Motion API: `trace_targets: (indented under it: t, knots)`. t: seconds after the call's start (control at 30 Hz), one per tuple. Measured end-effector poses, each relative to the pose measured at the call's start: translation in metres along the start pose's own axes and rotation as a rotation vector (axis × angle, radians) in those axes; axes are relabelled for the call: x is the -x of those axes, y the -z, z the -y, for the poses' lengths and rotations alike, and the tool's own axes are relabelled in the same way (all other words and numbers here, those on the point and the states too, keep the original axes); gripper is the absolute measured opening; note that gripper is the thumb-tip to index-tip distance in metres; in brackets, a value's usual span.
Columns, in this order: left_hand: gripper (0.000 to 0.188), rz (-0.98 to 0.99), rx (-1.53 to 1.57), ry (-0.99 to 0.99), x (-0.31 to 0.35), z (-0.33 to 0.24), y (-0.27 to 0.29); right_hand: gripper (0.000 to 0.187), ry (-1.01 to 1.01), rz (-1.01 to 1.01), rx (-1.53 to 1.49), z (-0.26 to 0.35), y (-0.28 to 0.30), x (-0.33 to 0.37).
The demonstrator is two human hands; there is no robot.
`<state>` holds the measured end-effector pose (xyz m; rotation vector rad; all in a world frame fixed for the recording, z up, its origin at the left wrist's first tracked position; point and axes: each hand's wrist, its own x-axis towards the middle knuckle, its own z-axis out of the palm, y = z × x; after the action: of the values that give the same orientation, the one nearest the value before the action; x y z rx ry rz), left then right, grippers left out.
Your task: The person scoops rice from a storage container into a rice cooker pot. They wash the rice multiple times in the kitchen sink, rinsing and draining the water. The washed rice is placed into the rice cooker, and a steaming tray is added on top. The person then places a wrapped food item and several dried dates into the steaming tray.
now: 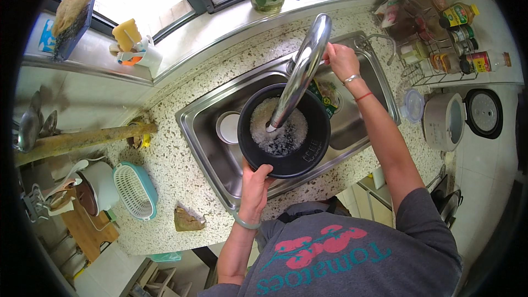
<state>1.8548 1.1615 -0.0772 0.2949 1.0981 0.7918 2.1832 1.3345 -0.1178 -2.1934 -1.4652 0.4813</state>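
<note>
- Round black pot with a deep wall (pixel 317 143): centred over the stainless steel double sink (pixel 196 132), across the divider between basins. All clock positions are taken from this pot. Whether it rests on the sink cannot be determined.
- Contents: white grains (pixel 297 128) cover the pot's floor, with a darker speckled patch at 6 o'clock. Running water cannot be confirmed.
- Left hand (pixel 254 182): at 7 o'clock, pinching the pot's rim, thumb over the edge, remaining fingers mostly hidden.
- Right hand (pixel 343 61): at 1 o'clock, fingers curled beside the tap; their exact closure cannot be told.
- Obstruction: the curved chrome tap (pixel 303 71) crosses the pot's opening from 12 o'clock, its spout end over the grains, hiding part of them.
- Round white bowl (pixel 229 128): in the left basin, 9 o'clock, partly behind the pot.
- Green printed package (pixel 330 100): at 2 o'clock, in the right basin, partly covered by the pot.
- Beige rice cooker body (pixel 438 122): at 3 o'clock on the counter, its dark lid (pixel 484 111) swung open.
- Metal wire rack (pixel 446 78): at 2 o'clock, loaded with bottles and jars.
- Oval turquoise-and-white plastic basket (pixel 154 193): at 8 o'clock.
- Clear glass vase (pixel 268 4) with green leaves: at 12 o'clock, on the sill.
</note>
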Motion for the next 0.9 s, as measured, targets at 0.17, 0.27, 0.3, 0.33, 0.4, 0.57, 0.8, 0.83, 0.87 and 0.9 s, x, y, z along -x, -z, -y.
trace_targets:
  t: [0.17, 0.27, 0.3, 0.33, 0.4, 0.57, 0.8, 0.83, 0.87, 0.9]
  knots:
    - [0.054, -0.028, 0.013, 0.015, 0.002, 0.000, 0.001, 0.032, 0.172, 0.137, -0.426, 0.067, 0.023, 0.084]
    - [0.054, -0.012, 0.006, 0.013, 0.002, 0.001, 0.002, 0.015, 0.572, 0.285, -0.341, 0.084, -0.003, 0.130]
    - [0.054, -0.008, -0.005, 0.020, 0.003, 0.002, 0.002, 0.018, 0.538, 0.345, -0.339, 0.076, -0.024, 0.135]
    - [0.055, -0.011, -0.012, 0.022, 0.004, 0.003, 0.003, 0.019, 0.481, 0.386, -0.182, 0.073, -0.039, 0.136]
    - [0.056, -0.015, -0.016, 0.017, 0.005, 0.003, 0.001, 0.015, 0.340, 0.557, 0.090, 0.076, -0.058, 0.127]
    - [0.058, -0.002, -0.023, 0.028, 0.005, -0.001, 0.001, 0.023, 0.701, 0.456, 0.186, 0.074, -0.089, 0.153]
    - [0.056, -0.015, 0.025, 0.023, 0.002, 0.009, 0.013, 0.023, 0.804, 0.817, 0.119, 0.077, -0.066, 0.194]
    - [0.055, -0.006, 0.024, 0.018, 0.002, 0.008, 0.013, 0.022, 0.956, 0.688, 0.155, 0.076, -0.078, 0.193]
    - [0.054, 0.003, 0.022, 0.012, 0.002, 0.008, 0.011, 0.021, 1.103, 0.555, 0.190, 0.074, -0.087, 0.190]
    - [0.054, -0.004, 0.010, 0.018, 0.002, 0.008, 0.012, 0.022, 1.092, 0.536, 0.244, 0.078, -0.090, 0.180]
